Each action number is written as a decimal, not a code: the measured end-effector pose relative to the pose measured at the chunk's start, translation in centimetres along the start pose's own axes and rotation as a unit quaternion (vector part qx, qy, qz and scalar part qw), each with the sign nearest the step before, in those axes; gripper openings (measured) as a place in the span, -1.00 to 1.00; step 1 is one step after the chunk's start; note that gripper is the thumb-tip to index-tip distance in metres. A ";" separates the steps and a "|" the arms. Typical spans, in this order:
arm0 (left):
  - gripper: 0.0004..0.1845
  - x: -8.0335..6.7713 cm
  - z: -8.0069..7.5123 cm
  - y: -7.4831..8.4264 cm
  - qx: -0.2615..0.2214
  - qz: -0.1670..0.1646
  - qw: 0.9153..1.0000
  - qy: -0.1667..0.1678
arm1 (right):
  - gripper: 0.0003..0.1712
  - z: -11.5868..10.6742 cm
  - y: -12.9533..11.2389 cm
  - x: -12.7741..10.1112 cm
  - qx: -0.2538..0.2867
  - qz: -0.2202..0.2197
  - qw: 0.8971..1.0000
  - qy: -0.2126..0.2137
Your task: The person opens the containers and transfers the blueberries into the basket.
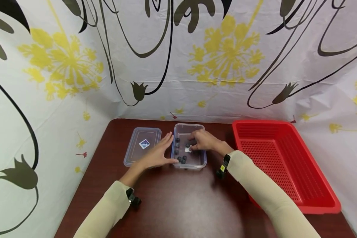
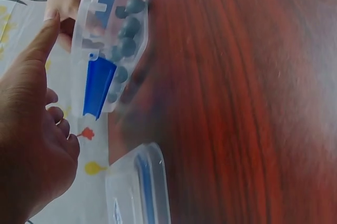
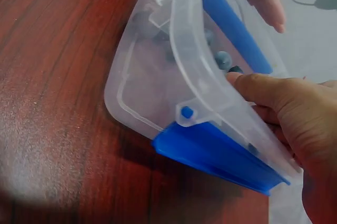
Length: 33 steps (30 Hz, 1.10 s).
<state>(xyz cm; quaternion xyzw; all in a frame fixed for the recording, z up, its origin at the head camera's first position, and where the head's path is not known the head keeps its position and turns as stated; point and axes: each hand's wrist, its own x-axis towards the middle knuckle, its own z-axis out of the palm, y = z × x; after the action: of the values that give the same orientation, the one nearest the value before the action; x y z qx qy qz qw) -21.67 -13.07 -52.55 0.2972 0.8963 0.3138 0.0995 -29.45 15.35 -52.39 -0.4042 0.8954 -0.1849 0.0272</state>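
A clear plastic box [image 1: 196, 162] with blue side clips [image 3: 210, 155] stands without its lid on the table. Several blueberries [image 2: 128, 45] lie inside, mostly along its left side and near corner. My right hand [image 1: 206, 140] reaches into the box with curled fingers, pinching a blueberry [image 1: 187, 145] at the thumb tip; its other fingertips are partly hidden. My left hand [image 1: 157, 153] is at the box's left side, thumb and fingers spread and fairly straight. In the left wrist view, the left hand [image 2: 39, 134] holds nothing.
The box's clear lid [image 1: 134, 153], bearing a blue-and-white sticker, lies flat to the left. A large red plastic basket [image 1: 285, 165] stands on the right. The dark brown table [image 1: 190, 205] ends at a patterned cloth backdrop [image 1: 178, 92] behind and to the sides.
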 end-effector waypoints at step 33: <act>0.38 0.9 1.5 -0.5 0.004 -0.016 1.000 -0.021 | -0.80 1.6 -0.3 0.5 -0.102 0.006 0.994 0.025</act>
<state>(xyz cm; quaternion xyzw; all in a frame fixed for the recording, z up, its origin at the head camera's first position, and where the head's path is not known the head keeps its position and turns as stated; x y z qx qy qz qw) -22.09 -12.04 -54.04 0.2894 0.9000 0.3021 0.1223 -29.22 14.27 -53.75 -0.3945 0.9125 -0.1020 -0.0355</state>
